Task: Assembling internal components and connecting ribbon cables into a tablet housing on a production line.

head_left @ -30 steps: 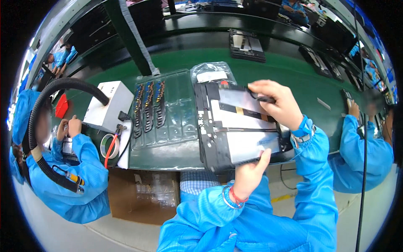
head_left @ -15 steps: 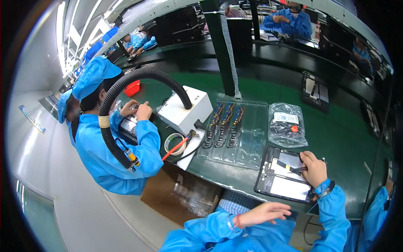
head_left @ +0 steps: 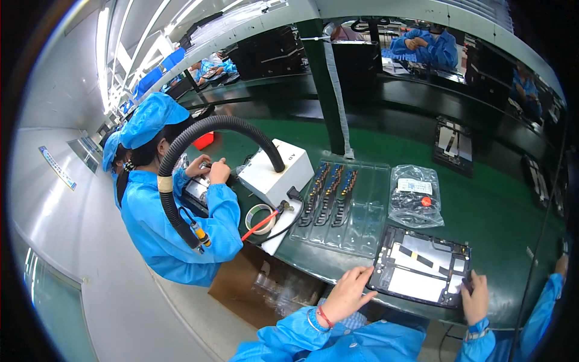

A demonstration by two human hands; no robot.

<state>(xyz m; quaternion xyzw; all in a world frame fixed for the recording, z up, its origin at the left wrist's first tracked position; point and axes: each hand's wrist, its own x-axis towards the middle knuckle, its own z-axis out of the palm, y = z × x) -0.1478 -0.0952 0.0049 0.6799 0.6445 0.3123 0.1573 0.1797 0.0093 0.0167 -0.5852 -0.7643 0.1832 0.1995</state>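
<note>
A tablet (head_left: 416,283) with its back off lies on the green bench in front of me, showing silvery panels and a dark frame. A black strip (head_left: 416,257) with a pale yellow patch crosses its upper panel. At the tablet's left edge is my left hand (head_left: 344,297), open, its fingers stretched toward the rim and the thumb apart. By the right edge, my right hand (head_left: 476,301) has its thumb and forefinger closed around a small dark thing that I cannot make out.
Behind the tablet lie a clear tray (head_left: 368,226) of black parts and a bagged item (head_left: 416,196). A white box (head_left: 277,172) with a black hose, a tape roll (head_left: 260,219) and a co-worker (head_left: 181,211) are left. Another opened tablet (head_left: 453,145) lies far right.
My right hand has drawn back from over the tablet to its right edge, and the black tool-like prongs no longer show clearly. My left hand has come forward to the left edge. The view shifted.
</note>
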